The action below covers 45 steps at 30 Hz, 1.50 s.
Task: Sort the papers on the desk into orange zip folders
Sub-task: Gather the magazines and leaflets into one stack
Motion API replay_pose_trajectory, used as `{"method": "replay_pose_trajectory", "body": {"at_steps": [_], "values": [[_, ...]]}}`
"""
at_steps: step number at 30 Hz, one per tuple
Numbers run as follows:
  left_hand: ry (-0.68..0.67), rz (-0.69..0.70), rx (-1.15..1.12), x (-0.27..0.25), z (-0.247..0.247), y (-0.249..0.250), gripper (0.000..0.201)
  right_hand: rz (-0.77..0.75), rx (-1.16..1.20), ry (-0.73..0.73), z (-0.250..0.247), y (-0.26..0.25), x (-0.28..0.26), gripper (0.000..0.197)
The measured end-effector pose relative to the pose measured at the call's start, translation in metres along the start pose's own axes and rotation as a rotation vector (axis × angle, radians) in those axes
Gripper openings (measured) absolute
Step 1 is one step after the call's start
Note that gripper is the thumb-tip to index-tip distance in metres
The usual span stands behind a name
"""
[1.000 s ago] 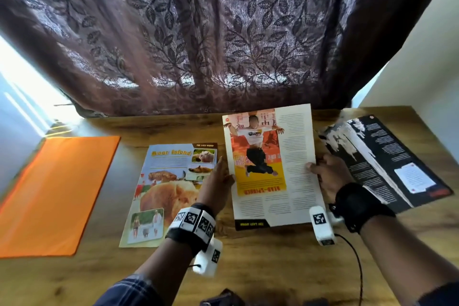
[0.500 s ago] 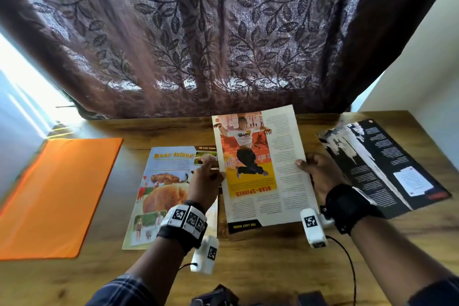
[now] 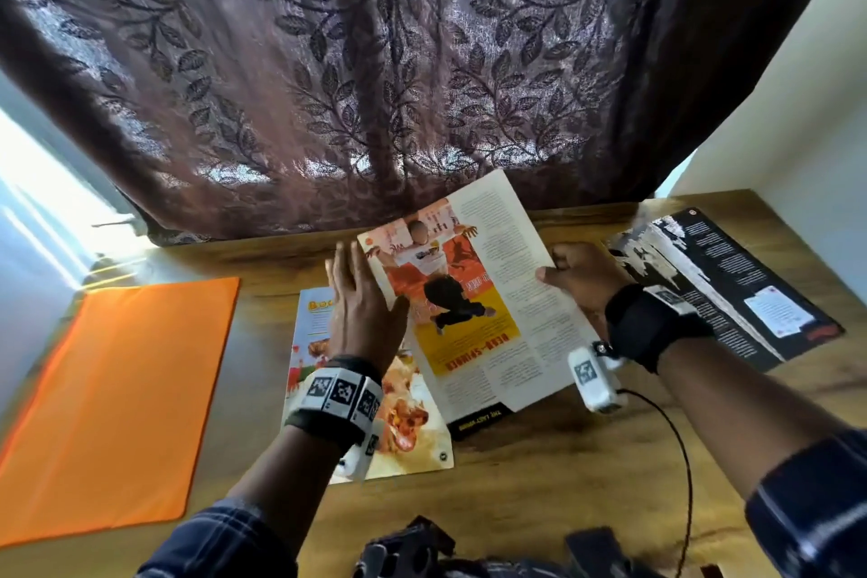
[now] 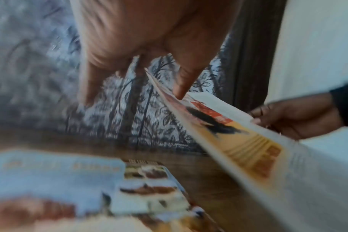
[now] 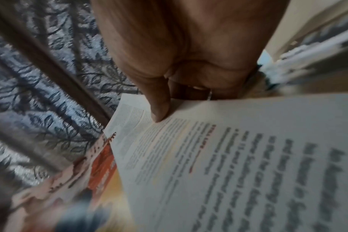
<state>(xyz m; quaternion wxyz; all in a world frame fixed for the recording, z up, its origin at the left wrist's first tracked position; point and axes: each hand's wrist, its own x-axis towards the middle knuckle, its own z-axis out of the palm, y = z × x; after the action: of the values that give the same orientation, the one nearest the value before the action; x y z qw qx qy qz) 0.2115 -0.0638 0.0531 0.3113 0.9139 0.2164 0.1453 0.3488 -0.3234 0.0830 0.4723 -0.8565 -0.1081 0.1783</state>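
An orange zip folder (image 3: 117, 394) lies flat at the desk's left. A magazine sheet with a yellow-and-orange photo (image 3: 474, 310) is lifted off the desk, its far end raised toward the curtain. My right hand (image 3: 581, 272) pinches its right edge, the thumb (image 5: 159, 108) on the text and the fingers beneath. My left hand (image 3: 361, 296) is at its left edge with fingers straight; only the thumb (image 4: 179, 94) touches the sheet (image 4: 238, 141). A blue sheet with animal photos (image 3: 408, 427) lies below the left wrist. A black sheet (image 3: 732, 286) lies at the right.
A brown leaf-patterned curtain (image 3: 375, 85) hangs along the desk's far edge. A white wall (image 3: 797, 131) closes the right side. A black cable (image 3: 680, 460) runs from the right wrist over the wooden desk (image 3: 539, 483) to dark gear (image 3: 422, 549) at the front edge.
The photo sheet has been lifted and swung left, its far end higher. My left hand left the blue sheet and rose to the photo sheet's left edge, fingers straightened.
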Motion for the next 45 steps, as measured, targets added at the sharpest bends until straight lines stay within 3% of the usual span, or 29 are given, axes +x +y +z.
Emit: {"method": "replay_pose_trajectory", "body": {"at_steps": [2,5,10,12,15,17,22,25,30,33,36,38,45], "values": [[0.112,0.128,0.116,0.007,-0.012,0.003,0.098,-0.064,-0.114,-0.037,0.004,-0.013,0.005,0.020],[0.197,0.269,0.250,0.016,-0.029,0.016,0.095,-0.151,-0.274,-0.092,0.013,-0.033,0.008,0.016],[0.019,0.733,0.484,0.032,-0.040,0.042,0.087,-0.317,-0.576,-0.176,0.037,-0.074,0.004,0.005],[-0.061,0.779,0.464,0.037,-0.044,0.053,0.083,-0.386,-0.610,-0.220,0.046,-0.087,0.004,0.003],[-0.228,0.593,0.403,0.043,-0.045,0.050,0.059,-0.418,-0.585,-0.199,0.057,-0.101,0.002,0.008],[-0.270,0.479,0.326,0.045,-0.044,0.035,0.051,-0.456,-0.590,-0.067,0.058,-0.103,0.000,0.006],[-0.169,0.194,0.044,0.030,-0.051,-0.003,0.035,-0.504,-0.472,0.439,0.036,-0.075,-0.003,0.028],[-0.148,0.069,-0.119,0.026,-0.047,-0.026,0.020,-0.426,-0.388,0.528,0.028,-0.054,-0.001,0.044],[-0.082,-0.126,-0.387,0.021,-0.042,-0.051,0.029,-0.199,-0.154,0.471,0.042,-0.034,-0.001,0.044],[-0.070,-0.161,-0.484,0.015,-0.041,-0.058,0.027,-0.085,0.095,0.364,0.064,-0.024,-0.003,0.021],[-0.066,-0.199,-0.515,0.008,-0.044,-0.070,0.015,-0.022,0.093,0.263,0.085,-0.020,-0.010,0.012],[-0.079,-0.238,-0.508,0.004,-0.044,-0.083,0.016,0.021,0.095,0.196,0.100,-0.019,-0.013,0.002],[-0.129,-0.331,-0.244,-0.016,-0.051,-0.135,0.027,0.021,-0.027,0.047,0.147,-0.020,-0.010,0.005]]}}
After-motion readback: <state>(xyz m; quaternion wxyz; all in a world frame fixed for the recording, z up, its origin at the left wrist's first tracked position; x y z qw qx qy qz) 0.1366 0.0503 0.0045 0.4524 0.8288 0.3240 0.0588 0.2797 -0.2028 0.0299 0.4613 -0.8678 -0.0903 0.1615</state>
